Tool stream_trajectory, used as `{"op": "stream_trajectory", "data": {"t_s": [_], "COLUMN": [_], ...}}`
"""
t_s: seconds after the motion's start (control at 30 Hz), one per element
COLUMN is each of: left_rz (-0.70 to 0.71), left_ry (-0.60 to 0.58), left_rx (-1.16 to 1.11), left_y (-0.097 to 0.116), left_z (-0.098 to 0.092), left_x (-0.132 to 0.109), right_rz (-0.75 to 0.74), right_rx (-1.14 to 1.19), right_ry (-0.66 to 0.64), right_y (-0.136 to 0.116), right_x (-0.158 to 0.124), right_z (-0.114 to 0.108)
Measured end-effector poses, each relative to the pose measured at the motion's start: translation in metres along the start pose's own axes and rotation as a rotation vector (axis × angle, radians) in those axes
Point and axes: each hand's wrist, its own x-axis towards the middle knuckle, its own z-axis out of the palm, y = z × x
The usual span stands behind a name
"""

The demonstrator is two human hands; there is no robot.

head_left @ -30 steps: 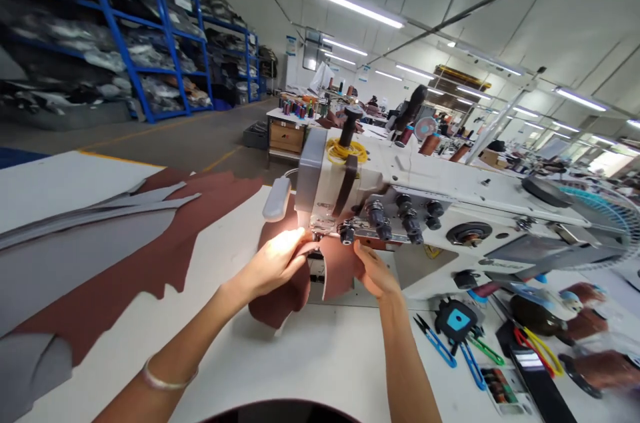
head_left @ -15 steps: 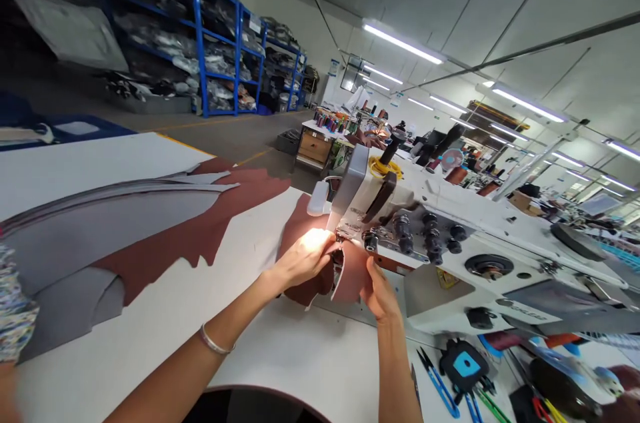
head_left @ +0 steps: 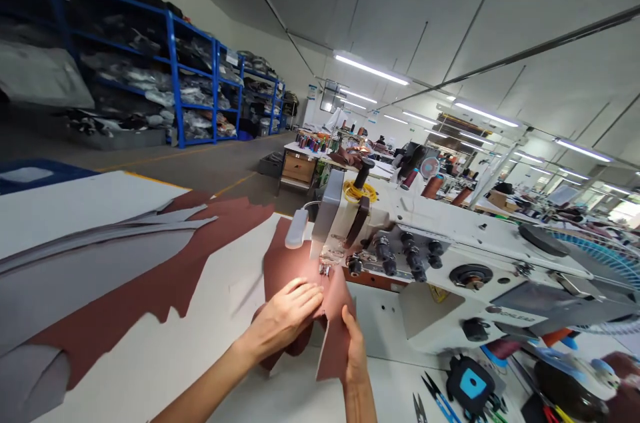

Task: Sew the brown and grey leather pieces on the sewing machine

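Observation:
A brown leather piece (head_left: 285, 263) lies under the needle area of a white sewing machine (head_left: 440, 236), lit by its lamp. My left hand (head_left: 287, 316) rests on the leather with the fingers bent, pressing and gripping its folded edge just in front of the needle. My right hand (head_left: 354, 350) pinches the lower right flap of the same leather piece, fingers closed on its edge. Both hands sit close together, a little nearer to me than the presser foot.
Large brown and grey leather sheets (head_left: 125, 290) spread over the white table (head_left: 150, 370) on the left. Blue-handled snips (head_left: 440, 403) and a black-and-blue tool (head_left: 470, 386) lie at the right. Blue storage racks (head_left: 175, 90) stand behind, and other workstations lie further back.
Both hands have drawn the leather piece back from the needle toward me, and the right hand has dropped lower on the flap. The camera has shifted its view.

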Motion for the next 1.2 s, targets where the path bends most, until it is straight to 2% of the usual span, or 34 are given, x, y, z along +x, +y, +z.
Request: {"op": "stream_trajectory", "data": {"t_s": [0.2,0.37,0.73,0.93,1.2], "left_rz": [0.056,0.166,0.115,0.178,0.245], "left_ry": [-0.006,0.004,-0.02,0.048,0.118], "left_rx": [0.115,0.169,0.028,0.018,0.075], "left_y": [-0.01,-0.022,-0.039,-0.049,-0.053], "left_z": [0.002,-0.001,0.016,0.015,0.023], "left_x": [0.003,0.009,0.004,0.008,0.007], "right_rz": [-0.043,-0.053,-0.053,-0.059,-0.07], "right_rx": [-0.087,-0.116,-0.084,-0.057,-0.063], "right_ry": [0.048,0.077,0.126,0.176,0.258], "right_y": [-0.015,-0.013,0.002,0.013,0.014], "right_x": [0.006,0.007,0.01,0.01,0.016], "right_z": [-0.002,0.004,0.001,-0.003,-0.013]}}
